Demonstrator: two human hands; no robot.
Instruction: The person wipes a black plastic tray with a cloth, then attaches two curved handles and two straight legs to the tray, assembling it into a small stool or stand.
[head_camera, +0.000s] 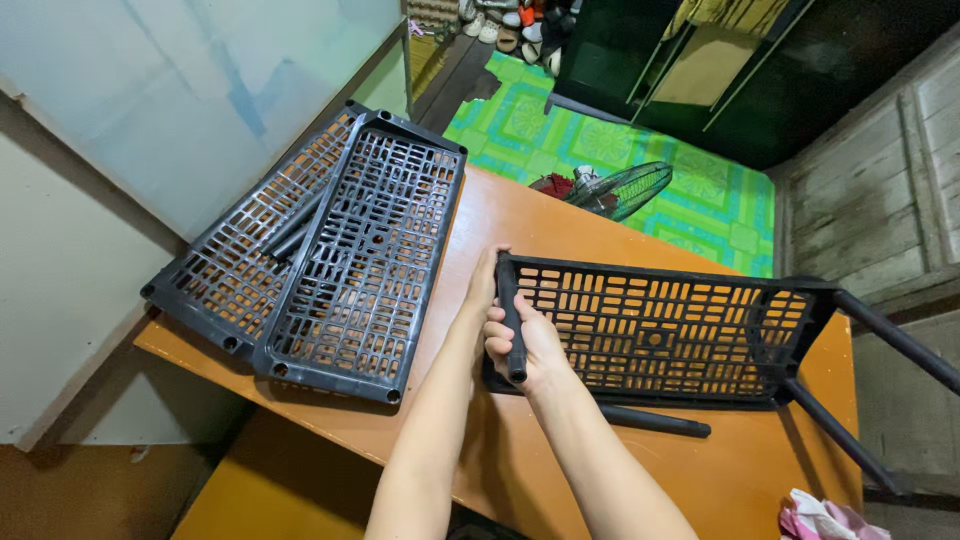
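Closest in, the right hand (528, 345) is wrapped tight around a short black plastic leg tube (511, 325), fingers curled fully round it. The left hand (482, 290) sits just beside it, fingers hooked over the near corner of the black slotted shelf panel (660, 325), steadying it. That panel stands tilted on its long edge on the orange table (470, 225). The tube stands at the panel's left corner, where a socket would be, though the hands hide the joint itself.

To do this well, I'd say keep the tube square to the corner and press straight along its length; any slant looks likely to jam it. The bracing hand needs to hold firm so the panel doesn't skid on the smooth top.

A loose tube (655, 421) lies on the table just under the panel. At the far right end, two legs (880, 375) stick out past the table edge.

Further back left, two more shelf panels (320, 245) lie stacked and overlapping, with tubes resting between them. Beyond the table, a fan (618, 188) lies on a green patterned mat (700, 180).
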